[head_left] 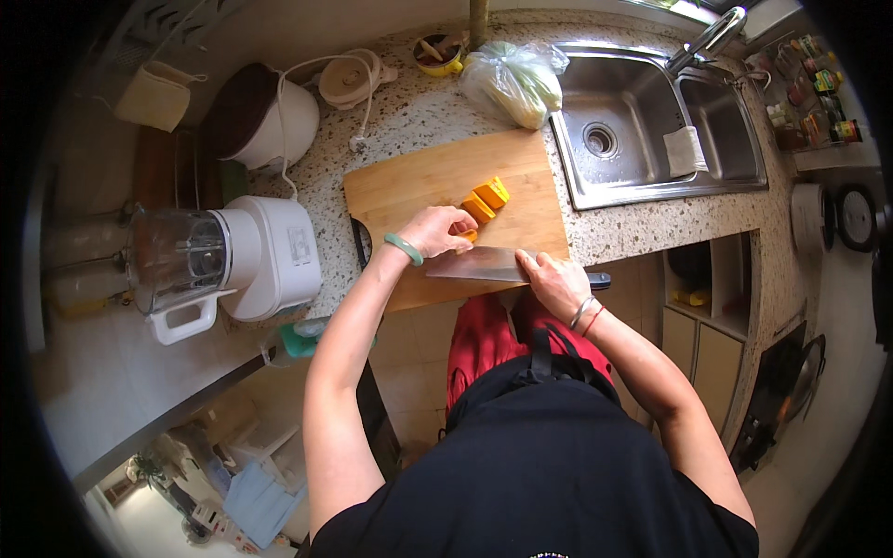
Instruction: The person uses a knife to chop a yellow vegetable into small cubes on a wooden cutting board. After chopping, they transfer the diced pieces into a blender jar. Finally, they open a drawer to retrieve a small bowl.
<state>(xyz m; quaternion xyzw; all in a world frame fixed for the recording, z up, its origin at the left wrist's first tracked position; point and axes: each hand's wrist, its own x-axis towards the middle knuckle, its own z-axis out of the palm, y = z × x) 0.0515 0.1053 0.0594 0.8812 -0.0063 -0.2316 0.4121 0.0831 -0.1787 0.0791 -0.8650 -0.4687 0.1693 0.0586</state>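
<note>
On the board (400, 186), our left hand (437, 232) curls at the near orange piece (470, 236), though its fingers hide too much for us to tell whether it grips. We do best to tuck those fingertips clear of the knife (479, 266), with the other chunks (486, 199) just beyond, and guide it steadily with our right hand (556, 284), closed round its handle end.

"What's the chopping board (409, 181) like?"
"Smooth wood with a soft sheen; the knife blade (476, 265) is smooth metal."
"And the sink (642, 107)?"
"Shiny metal, like the tap (713, 41); the rag (686, 151) on its divider is matt cloth."
"The rest?"
"The worktop (614, 230) looks like polished stone; the bag (514, 79) is thin, glossy, crinkled plastic; the blender base (274, 262) is smooth plastic; the shirt (530, 465) is matt cloth."
</note>
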